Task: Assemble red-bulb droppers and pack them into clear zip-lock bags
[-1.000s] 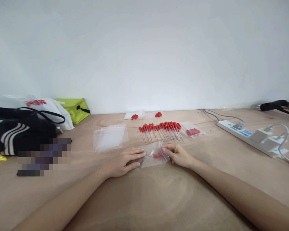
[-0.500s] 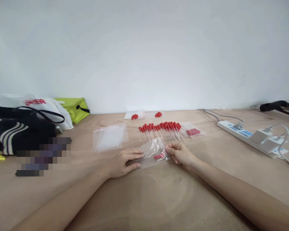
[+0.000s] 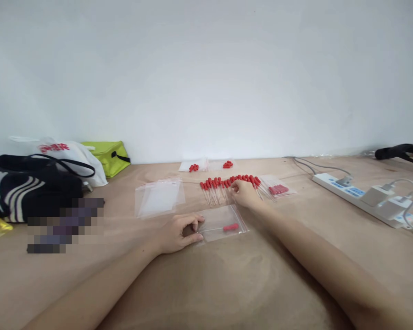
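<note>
A clear zip bag (image 3: 216,221) lies flat before me, with one dropper (image 3: 231,227) inside it, red rubber bulb to the right and thin clear stem to the left. On the bag's left end rests my left hand (image 3: 181,233), its thumb and curled fingers holding that edge. My right hand (image 3: 242,192) reaches into the row of red-bulbed droppers (image 3: 213,183) behind the bag. Its thumb and index finger pinch at one dropper in the middle of the row; the fingers partly hide it.
Flat clear bags (image 3: 160,197) lie at left. A bag of red bulbs (image 3: 278,189) sits right of the row; two more bags with red pieces (image 3: 193,168) lie by the wall. A power strip (image 3: 358,197) stands at right, a black bag (image 3: 37,192) and green bag (image 3: 108,158) at left.
My right hand has let go of the zip bag's right edge and moved away to the dropper row. My left hand stays at the bag, its fingers more curled.
</note>
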`<state>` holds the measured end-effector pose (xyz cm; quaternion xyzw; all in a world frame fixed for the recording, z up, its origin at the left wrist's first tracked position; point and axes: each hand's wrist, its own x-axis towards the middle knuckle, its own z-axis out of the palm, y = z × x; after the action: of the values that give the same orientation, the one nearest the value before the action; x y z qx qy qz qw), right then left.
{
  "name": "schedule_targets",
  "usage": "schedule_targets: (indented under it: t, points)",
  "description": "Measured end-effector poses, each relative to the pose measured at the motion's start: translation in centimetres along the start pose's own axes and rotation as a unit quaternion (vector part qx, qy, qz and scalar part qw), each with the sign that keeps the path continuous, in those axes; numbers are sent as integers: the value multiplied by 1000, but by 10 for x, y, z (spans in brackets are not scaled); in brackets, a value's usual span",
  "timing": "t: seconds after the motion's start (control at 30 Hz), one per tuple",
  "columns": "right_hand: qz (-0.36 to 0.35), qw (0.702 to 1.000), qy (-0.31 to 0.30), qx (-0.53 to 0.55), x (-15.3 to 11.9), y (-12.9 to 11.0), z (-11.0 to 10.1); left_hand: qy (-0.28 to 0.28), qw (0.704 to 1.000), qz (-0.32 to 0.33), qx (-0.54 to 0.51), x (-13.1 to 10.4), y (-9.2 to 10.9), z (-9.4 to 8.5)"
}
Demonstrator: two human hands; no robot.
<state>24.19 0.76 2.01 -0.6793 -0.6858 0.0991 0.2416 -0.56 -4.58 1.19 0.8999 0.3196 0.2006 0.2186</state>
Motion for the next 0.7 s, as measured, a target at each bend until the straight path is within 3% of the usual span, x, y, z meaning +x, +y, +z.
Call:
schedule_targets:
  t: [0.27,0.4,0.5,0.63,0.7]
  points:
    - [73,995,-20,-57,18,-28,21,-11,1000,4,12,0,-1,1]
    - [68,995,-23,-67,14,-33,17,-14,1000,13,11,0,-1,0]
    - [38,997,-15,-61,5,-22,6,-24,999,16,14,1,-2,0]
    - [-33,995,-5,93,-17,13,-10,-33,999,22,15,3,-4,0]
    - [-52,969,-1,240,-32,32,-13,-37,999,26,12,3,-4,1]
